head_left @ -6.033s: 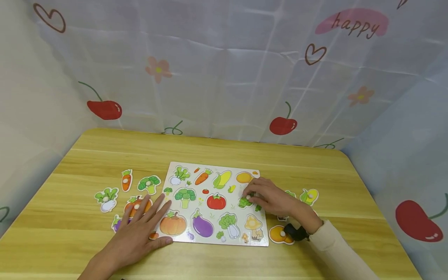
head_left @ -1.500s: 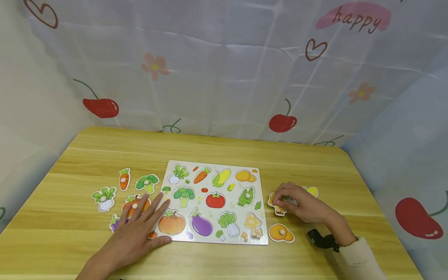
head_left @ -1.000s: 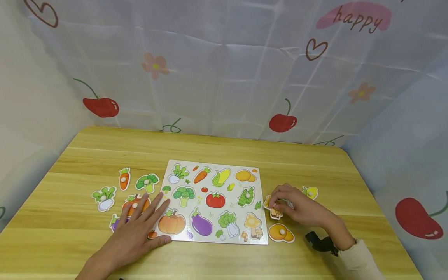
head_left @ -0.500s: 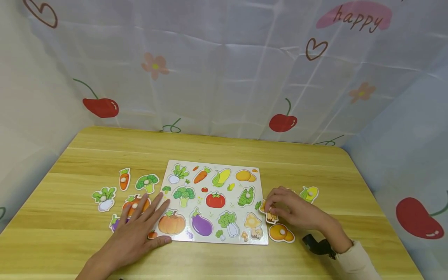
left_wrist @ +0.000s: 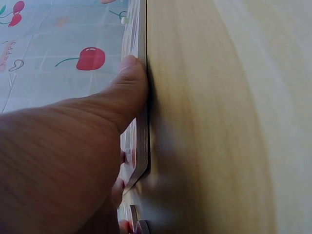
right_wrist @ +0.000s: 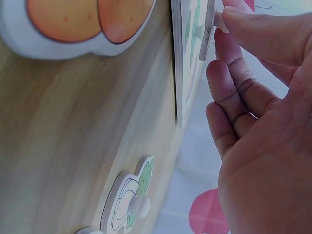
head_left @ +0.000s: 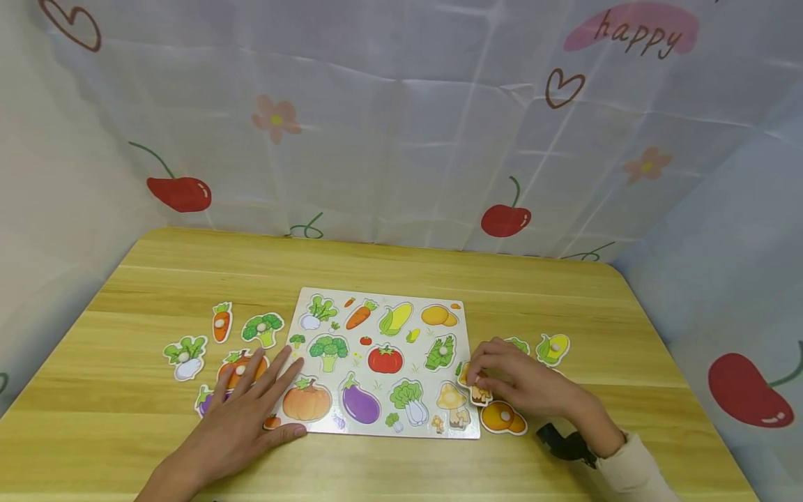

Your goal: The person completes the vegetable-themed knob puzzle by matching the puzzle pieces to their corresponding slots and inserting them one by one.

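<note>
– Right hand (head_left: 523, 382)?
– Fingers pinched on the mushroom piece (head_left: 475, 389), held over the board (head_left: 379, 363)'s right edge, mid-table.
– Left hand (head_left: 241, 422)?
– Flat, fingers spread, pressing the board's near left corner; thumb against its edge.

Mushroom piece (head_left: 478, 388) mostly covered by right hand (head_left: 517, 380); purple piece (head_left: 207, 399) and orange piece (head_left: 241, 366) partly under left hand (head_left: 241, 418); left forearm cut by near edge; green piece (head_left: 518, 344) half hidden behind the right hand's knuckles.
</note>
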The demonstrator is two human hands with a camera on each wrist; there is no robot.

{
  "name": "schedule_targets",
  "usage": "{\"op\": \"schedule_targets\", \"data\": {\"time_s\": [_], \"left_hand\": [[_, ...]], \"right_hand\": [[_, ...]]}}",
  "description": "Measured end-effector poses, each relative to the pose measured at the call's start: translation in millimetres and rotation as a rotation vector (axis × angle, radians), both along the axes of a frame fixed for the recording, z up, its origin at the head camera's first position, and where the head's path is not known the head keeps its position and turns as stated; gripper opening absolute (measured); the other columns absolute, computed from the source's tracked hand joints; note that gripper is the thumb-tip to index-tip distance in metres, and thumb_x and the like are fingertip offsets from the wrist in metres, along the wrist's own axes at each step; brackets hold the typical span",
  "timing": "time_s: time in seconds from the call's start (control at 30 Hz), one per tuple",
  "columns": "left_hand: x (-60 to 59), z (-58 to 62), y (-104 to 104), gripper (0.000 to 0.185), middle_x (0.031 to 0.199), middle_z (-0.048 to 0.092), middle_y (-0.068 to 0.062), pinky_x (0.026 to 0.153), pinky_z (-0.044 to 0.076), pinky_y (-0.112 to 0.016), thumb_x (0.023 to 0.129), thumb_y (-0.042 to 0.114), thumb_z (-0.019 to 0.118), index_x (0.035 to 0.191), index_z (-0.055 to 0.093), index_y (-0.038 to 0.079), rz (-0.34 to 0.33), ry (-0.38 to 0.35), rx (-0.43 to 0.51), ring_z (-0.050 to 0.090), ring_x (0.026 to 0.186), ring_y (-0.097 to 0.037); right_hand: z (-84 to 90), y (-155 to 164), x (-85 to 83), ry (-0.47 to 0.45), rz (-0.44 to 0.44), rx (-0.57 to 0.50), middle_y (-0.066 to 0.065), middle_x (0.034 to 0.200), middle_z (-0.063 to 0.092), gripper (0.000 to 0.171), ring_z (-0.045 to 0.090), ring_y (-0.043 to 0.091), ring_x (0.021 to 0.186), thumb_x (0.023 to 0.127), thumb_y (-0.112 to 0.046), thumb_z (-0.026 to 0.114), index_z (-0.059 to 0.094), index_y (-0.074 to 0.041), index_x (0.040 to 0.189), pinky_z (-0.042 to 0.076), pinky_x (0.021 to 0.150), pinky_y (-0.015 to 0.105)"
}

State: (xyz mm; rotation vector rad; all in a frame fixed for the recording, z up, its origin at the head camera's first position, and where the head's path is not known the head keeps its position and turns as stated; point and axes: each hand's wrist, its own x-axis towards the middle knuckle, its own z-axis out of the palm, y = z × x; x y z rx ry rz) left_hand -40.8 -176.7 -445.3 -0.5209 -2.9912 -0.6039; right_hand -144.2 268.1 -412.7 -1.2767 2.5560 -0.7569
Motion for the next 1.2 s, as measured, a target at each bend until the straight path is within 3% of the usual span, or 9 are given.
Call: {"op": "schedule_targets", "data": {"time_s": [1.2], "left_hand": [[-0.7, -0.2, -0.7, 0.085, 0.167, 0.023, -0.002, 0.121, 0.000, -0.061, 0.088, 0.063, 0.063, 0.158, 0.034, 0.024, -0.009, -0.014, 0.004, 0.009, 0.155, -0.037]], "right_hand": [[-3.7, -18.7, 7.3, -0.018, 0.030, 0.016, -0.021, 0.106, 0.058, 0.012, 0.048, 0.003, 0.102, 0.100, -0.020, 0.062, 0.066, -0.032, 0.100, 0.044, 0.090, 0.028]]}}
